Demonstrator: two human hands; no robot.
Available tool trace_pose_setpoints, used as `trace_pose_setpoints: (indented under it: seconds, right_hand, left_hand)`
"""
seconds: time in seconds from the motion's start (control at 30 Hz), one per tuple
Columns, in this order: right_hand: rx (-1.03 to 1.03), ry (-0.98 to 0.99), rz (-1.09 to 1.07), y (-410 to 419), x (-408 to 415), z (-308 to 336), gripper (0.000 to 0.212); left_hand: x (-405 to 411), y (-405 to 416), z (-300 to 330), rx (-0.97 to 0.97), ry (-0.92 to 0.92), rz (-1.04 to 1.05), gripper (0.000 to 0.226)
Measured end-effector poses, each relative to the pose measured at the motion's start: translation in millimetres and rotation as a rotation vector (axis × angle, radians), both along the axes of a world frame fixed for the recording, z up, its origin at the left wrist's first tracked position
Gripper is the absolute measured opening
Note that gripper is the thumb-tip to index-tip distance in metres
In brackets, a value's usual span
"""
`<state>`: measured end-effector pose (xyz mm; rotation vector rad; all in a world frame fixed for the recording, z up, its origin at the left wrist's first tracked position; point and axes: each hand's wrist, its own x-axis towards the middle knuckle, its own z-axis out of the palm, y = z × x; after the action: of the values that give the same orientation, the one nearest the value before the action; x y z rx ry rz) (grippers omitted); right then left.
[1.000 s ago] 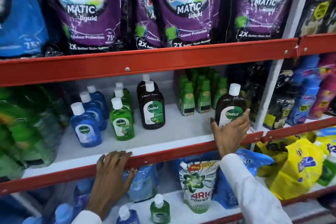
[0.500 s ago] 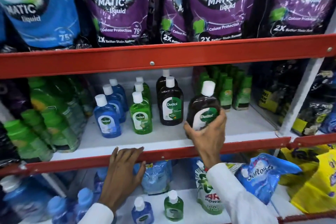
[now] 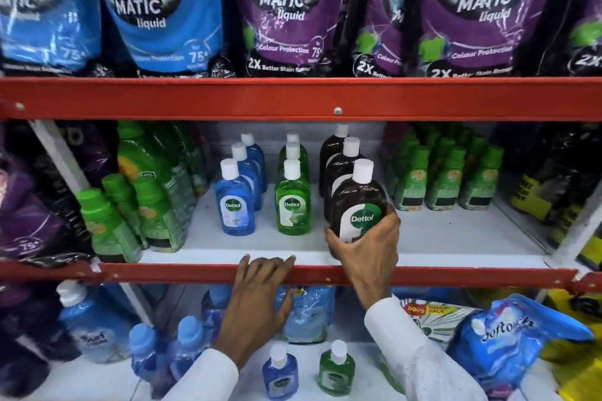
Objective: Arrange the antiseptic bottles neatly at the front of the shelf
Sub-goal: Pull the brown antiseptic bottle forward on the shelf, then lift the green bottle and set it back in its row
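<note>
To the left of both hands, green-capped bottles (image 3: 136, 215) crowd the white shelf (image 3: 456, 231). Just above the left hand stands a row of blue antiseptic bottles (image 3: 235, 205), front one facing out with its label, two more lined up behind it. The left hand (image 3: 260, 296) lies open, palm down, fingers draped over the red shelf rail (image 3: 163, 272), holding nothing. Between the two hands, a little above them, a row of green antiseptic bottles (image 3: 292, 202) runs front to back. The right hand (image 3: 368, 251) grips the brown antiseptic bottle (image 3: 358, 202) around its lower half, thumb on the left side and fingers on the right. That bottle is at the front of the brown row, slightly tilted, near the shelf's front edge; whether its base touches the shelf cannot be told. Two more brown bottles (image 3: 342, 163) stand directly behind it. Right of the right hand, small green-capped bottles (image 3: 446, 176) cluster further back.
</note>
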<state>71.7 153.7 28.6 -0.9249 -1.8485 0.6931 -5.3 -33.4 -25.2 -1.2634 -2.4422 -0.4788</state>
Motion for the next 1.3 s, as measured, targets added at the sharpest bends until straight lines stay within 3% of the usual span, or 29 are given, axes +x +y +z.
trace_pose_setpoints:
  seconds: [0.2, 0.37, 0.43, 0.57, 0.63, 0.8, 1.0, 1.3]
  right_hand:
    - [0.045, 0.005, 0.04, -4.1, 22.1, -10.5, 0.118]
    - [0.214, 0.088, 0.271, -20.9, 77.4, -60.2, 0.051]
    - [0.121, -0.019, 0.4, -19.7, 92.4, -91.1, 0.044]
    - [-0.093, -0.511, 0.608, -14.1, 94.4, -142.0, 0.076]
    - [-0.176, -0.718, 0.666, -19.0, 85.8, -154.7, 0.082]
    - [-0.169, -0.864, 0.631, -18.2, 67.0, -169.7, 0.04]
    - [-0.092, -0.764, 0.585, -31.2, 68.9, -105.6, 0.043]
    - [0.039, -0.313, 0.621, -61.5, 53.4, 88.2, 0.051]
  left_hand:
    - [-3.7, -7.1, -1.9, 0.035, -0.013, 0.034, 0.054]
    - [-15.1, -27.4, -5.8, 0.091, -0.016, 0.061, 0.052]
    - [-18.1, -34.2, -5.8, 0.077, -0.017, 0.066, 0.053]
    - [-17.4, -37.6, -5.4, 0.04, -0.037, 0.076, 0.057]
    - [-16.2, -37.7, -4.8, 0.041, -0.052, 0.079, 0.057]
    - [-14.8, -41.1, -0.9, 0.018, -0.061, 0.058, 0.062]
    - [-23.5, -62.0, -0.6, 0.08, -0.072, 0.099, 0.058]
    - [-29.7, -66.2, 1.1, 0.102, -0.142, 0.067, 0.06]
